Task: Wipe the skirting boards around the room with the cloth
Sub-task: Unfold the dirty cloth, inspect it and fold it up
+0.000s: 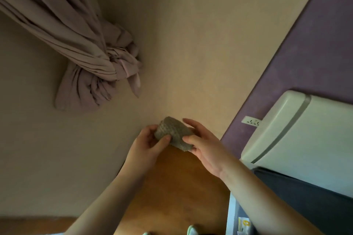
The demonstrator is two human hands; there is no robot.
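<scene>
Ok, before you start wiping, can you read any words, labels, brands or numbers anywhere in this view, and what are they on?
No text is readable here.
White wall socket: only dark slots, no lettering.
White appliance: no brand or label visible.
Paper with a yellow mark at the bottom right: too small and blurred to read.
Cloth, held by the left hand and right hand: no tag visible.

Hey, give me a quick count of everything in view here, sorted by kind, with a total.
Hands: 2, left hand and right hand
Grey-brown woven cloth: 1
Knotted mauve curtain: 1
White wall socket: 1
White air-conditioner unit: 1
Total: 6
</scene>
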